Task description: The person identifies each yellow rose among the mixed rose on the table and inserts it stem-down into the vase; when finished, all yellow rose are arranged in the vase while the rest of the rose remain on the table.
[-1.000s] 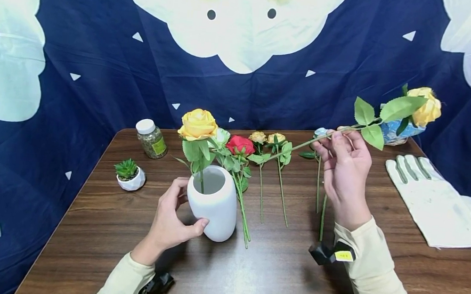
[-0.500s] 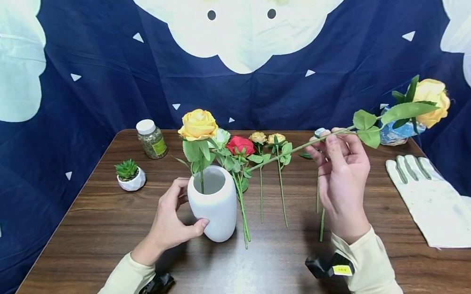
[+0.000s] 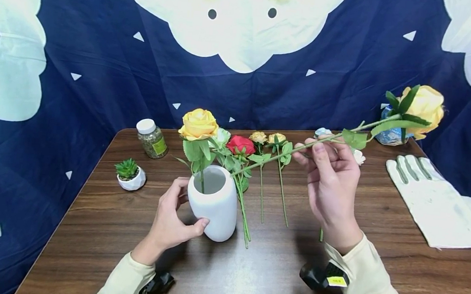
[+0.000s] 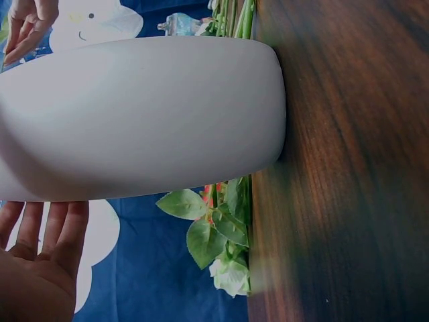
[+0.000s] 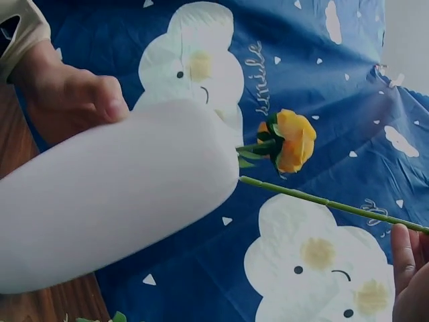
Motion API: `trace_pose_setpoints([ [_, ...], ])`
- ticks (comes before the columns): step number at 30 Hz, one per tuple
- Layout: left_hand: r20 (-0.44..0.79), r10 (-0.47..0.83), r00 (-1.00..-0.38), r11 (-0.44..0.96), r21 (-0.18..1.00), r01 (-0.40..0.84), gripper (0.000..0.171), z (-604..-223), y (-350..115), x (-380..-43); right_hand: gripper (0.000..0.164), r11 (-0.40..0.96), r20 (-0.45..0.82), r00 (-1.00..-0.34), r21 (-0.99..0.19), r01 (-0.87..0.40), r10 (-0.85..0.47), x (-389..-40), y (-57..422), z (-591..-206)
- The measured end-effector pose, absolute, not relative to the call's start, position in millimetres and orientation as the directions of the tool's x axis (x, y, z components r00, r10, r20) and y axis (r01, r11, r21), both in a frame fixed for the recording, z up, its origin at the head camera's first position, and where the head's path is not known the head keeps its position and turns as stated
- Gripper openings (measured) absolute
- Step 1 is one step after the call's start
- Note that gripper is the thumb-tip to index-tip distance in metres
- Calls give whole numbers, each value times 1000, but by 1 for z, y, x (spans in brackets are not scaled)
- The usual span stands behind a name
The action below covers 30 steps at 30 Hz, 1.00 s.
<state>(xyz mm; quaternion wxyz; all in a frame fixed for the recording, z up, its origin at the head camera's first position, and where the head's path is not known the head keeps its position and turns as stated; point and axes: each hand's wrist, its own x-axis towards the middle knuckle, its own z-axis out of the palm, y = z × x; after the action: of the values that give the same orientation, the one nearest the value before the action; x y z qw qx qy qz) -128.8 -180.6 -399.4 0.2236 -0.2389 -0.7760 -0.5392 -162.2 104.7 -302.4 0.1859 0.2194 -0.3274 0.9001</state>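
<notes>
My left hand [image 3: 173, 219] grips the white vase [image 3: 216, 214] from the left, thumb across its front and fingers behind. The vase stands upright on the table with one yellow rose [image 3: 198, 125] in it, leaning on the left of the mouth. Between thumb and fingers, my right hand [image 3: 333, 185] pinches the stem of a second, paler yellow rose [image 3: 425, 108]. That rose slants, bloom up at the right, its stem [image 5: 322, 200] reaching down left with the lower end right at the vase's rim. Behind the vase lie a red rose [image 3: 241, 145] and a white-green rose [image 3: 221, 137].
Two small yellow roses [image 3: 276, 138] lie right of the red one. A lidded jar [image 3: 151, 140] and a potted succulent [image 3: 131, 177] stand at the left. White gloves [image 3: 434, 206] lie at the right, with a blue item [image 3: 390, 133] behind; a patterned curtain [image 3: 266, 93] closes the back.
My right hand has moved left and slightly down with the rose, bringing the stem's end from behind the vase to its rim. The left hand and vase have stayed in place.
</notes>
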Motion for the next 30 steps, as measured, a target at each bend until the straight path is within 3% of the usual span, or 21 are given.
trace_pose_setpoints([
  [6, 607, 130, -784, 304, 729, 614, 66, -399, -182, -129, 11, -681, 521, -835, -548, -487, 178, -157, 101, -302],
  [20, 606, 127, -786, 310, 728, 611, 66, -398, -184, -129, 13, -731, 591, -797, -488, -478, 127, -156, 98, -301],
  [30, 599, 138, -788, 304, 732, 610, 66, -399, -181, -129, 13, -688, 621, -772, -502, -525, 136, -153, 94, -300],
])
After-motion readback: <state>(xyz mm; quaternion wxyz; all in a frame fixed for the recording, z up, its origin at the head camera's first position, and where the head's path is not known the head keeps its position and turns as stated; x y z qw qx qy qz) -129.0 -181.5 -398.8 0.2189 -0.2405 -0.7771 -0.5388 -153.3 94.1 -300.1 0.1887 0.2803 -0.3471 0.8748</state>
